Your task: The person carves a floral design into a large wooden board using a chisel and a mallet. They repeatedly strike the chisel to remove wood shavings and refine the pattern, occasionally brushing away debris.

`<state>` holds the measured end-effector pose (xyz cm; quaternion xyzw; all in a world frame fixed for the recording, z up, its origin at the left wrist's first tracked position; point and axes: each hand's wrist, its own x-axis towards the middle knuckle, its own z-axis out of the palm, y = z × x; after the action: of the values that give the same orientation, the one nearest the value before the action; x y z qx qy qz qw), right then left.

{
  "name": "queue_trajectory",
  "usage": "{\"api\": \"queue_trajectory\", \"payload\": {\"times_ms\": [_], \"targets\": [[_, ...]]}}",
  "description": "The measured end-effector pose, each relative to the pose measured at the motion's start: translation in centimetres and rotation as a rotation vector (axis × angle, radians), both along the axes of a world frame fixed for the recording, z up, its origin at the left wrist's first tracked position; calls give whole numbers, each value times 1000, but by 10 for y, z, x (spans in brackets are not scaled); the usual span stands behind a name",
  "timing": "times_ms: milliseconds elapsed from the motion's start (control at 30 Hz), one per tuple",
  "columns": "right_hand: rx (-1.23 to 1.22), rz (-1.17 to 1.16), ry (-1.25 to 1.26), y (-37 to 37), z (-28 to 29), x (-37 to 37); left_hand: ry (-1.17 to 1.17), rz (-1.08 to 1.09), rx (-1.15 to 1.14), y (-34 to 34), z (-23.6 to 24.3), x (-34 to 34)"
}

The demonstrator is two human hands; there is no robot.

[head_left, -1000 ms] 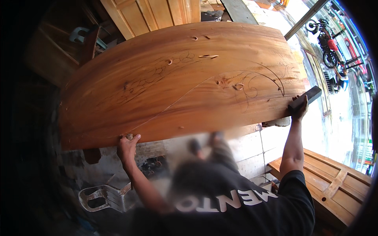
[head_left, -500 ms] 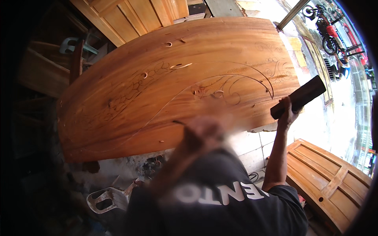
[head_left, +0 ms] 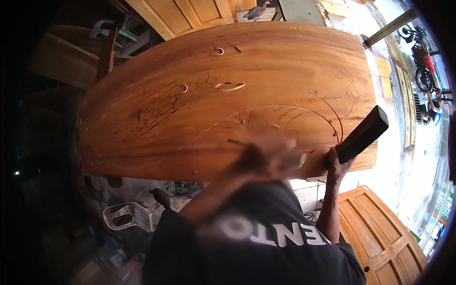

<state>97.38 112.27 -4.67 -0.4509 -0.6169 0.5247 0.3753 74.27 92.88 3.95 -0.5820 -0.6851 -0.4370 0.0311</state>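
My left hand (head_left: 273, 153), smeared by motion, is closed round a chisel over the near part of a wooden panel. The chisel's thin dark blade (head_left: 235, 141) sticks out to the left, and its pale handle end (head_left: 302, 160) shows at the right. At the panel's near right, my right hand (head_left: 338, 164) grips a dark wooden block (head_left: 363, 135) by its lower end, the block slanting up to the right. The broad brown panel (head_left: 180, 154) bears pencilled scrolls and a long carved curve. Curled shavings (head_left: 230, 87) lie on it.
A panelled door (head_left: 199, 16) is beyond the far edge, near a dark bird (head_left: 257, 10). Another door (head_left: 375, 228) lies at the lower right. A worn white plastic chair (head_left: 128, 214) stands at the near left. A post (head_left: 392, 27) rises by the far right corner.
My right hand and the block have moved lower and nearer to my left hand, the block now tilted more steeply. The left hand has shifted right, baring the handle end. The view has shifted too.
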Motion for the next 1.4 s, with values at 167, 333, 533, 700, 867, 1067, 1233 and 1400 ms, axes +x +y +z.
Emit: {"api": "queue_trajectory", "payload": {"times_ms": [167, 333, 533, 700, 867, 1067, 1233, 1400], "targets": [[12, -19, -94, 4, 18, -5, 44, -78, 80, 80, 7, -43], [48, -65, -72, -19, 62, -20, 46, -21, 8, 138, -13, -85], [-1, -36, -122, -10, 69, -21, -44, 23, -4, 148, -37, -114], [16, -40, -178, 15, 80, -63, -143, -77, -89, 147, -37, -125], [-8, 21, -51, 43, 85, -96, -184, -124, -106, 150, -37, -131], [-53, 111, 53, 70, 92, -123, -177, -100, -48, 144, -29, -131], [-33, 116, 79, 79, 81, -125, -253, -125, -25, 159, -19, -138], [2, 98, 109, 79, 65, -107, -254, -51, 5, 162, -28, -130]]}}
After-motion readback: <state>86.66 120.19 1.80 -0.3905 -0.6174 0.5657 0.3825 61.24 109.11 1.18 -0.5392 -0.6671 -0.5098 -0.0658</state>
